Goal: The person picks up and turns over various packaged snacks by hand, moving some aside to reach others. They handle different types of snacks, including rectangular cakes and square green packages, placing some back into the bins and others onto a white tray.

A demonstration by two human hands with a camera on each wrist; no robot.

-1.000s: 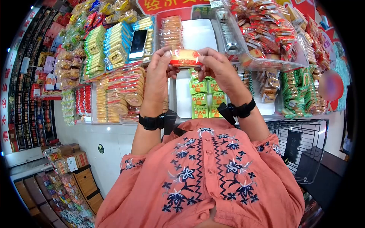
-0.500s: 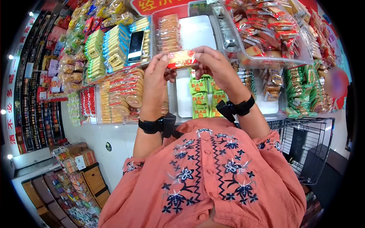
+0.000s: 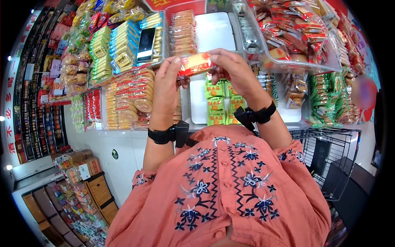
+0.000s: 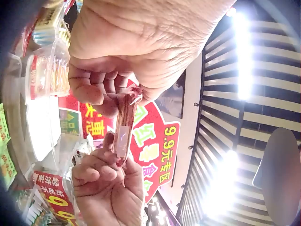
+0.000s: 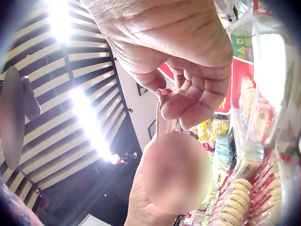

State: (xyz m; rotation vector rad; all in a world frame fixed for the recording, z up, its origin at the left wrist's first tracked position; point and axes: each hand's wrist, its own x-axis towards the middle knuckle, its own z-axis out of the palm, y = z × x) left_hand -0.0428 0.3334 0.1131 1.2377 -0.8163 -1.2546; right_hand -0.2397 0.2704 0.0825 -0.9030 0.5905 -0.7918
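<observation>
Both hands hold one packaged biscuit (image 3: 196, 65) in a red and yellow wrapper, raised over the snack display. My left hand (image 3: 166, 80) pinches its left end between thumb and fingers. At the other end, my right hand (image 3: 233, 69) pinches the wrapper the same way. Seen edge-on in the left wrist view, the biscuit packet (image 4: 125, 125) is thin, with a pale label on its edge. The right wrist view shows the fingers (image 5: 188, 101) curled at the wrapper's crimped end. Below the hands lie green snack packets (image 3: 215, 103) on a white tray.
A phone (image 3: 146, 44) lies on blue and yellow packets at the left. Stacked round biscuits (image 3: 142, 90) fill a bin beside the left forearm. A clear bin (image 3: 304, 66) of red-wrapped snacks juts out at the right. A wire cart (image 3: 329, 160) stands at the right below the display.
The biscuit packet has tilted, its right end now higher, and shifted slightly left with both hands. Both hands keep their hold. The head view has shifted a little.
</observation>
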